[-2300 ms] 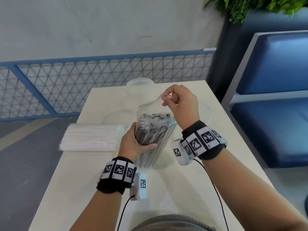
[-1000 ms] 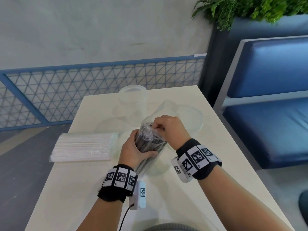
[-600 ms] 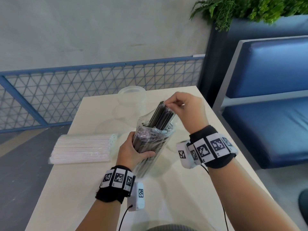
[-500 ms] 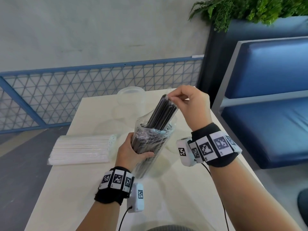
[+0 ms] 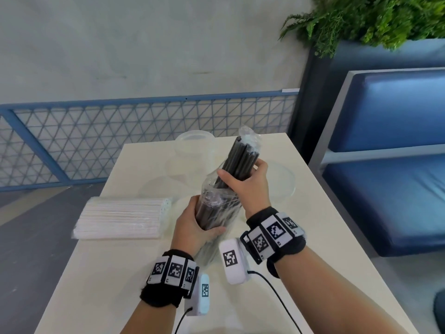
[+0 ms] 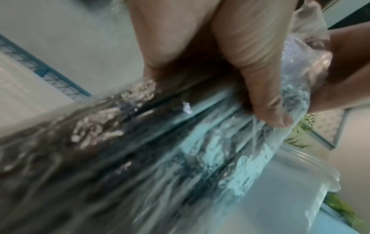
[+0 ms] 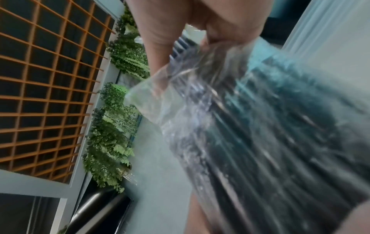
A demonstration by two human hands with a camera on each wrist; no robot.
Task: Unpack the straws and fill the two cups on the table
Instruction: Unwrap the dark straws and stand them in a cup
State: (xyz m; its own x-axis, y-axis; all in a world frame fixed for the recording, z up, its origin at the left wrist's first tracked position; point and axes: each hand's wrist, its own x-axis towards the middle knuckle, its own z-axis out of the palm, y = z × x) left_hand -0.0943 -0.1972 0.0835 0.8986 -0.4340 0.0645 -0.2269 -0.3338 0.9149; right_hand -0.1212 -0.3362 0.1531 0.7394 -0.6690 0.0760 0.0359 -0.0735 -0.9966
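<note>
A clear plastic bag of black straws (image 5: 213, 213) stands tilted over the table (image 5: 120, 273). My left hand (image 5: 196, 226) grips the bag's lower part; the left wrist view shows its fingers (image 6: 246, 63) curled round the crinkled plastic (image 6: 180, 150). My right hand (image 5: 245, 183) grips a bundle of black straws (image 5: 242, 157) that sticks up out of the bag's open top. The right wrist view shows blurred straws in plastic (image 7: 260, 134). One clear cup (image 5: 195, 147) stands at the table's far edge. A second clear cup (image 5: 281, 182) lies partly hidden behind my right hand.
A sealed pack of white straws (image 5: 120, 218) lies at the table's left edge. A blue mesh railing (image 5: 96, 141) runs behind the table. A blue bench (image 5: 385, 165) and a planter with ferns (image 5: 361, 18) stand on the right.
My right hand pulled a bundle of black straws up out of the bag, then slid down from pinching their tips to gripping their middle. My left hand kept holding the bag.
</note>
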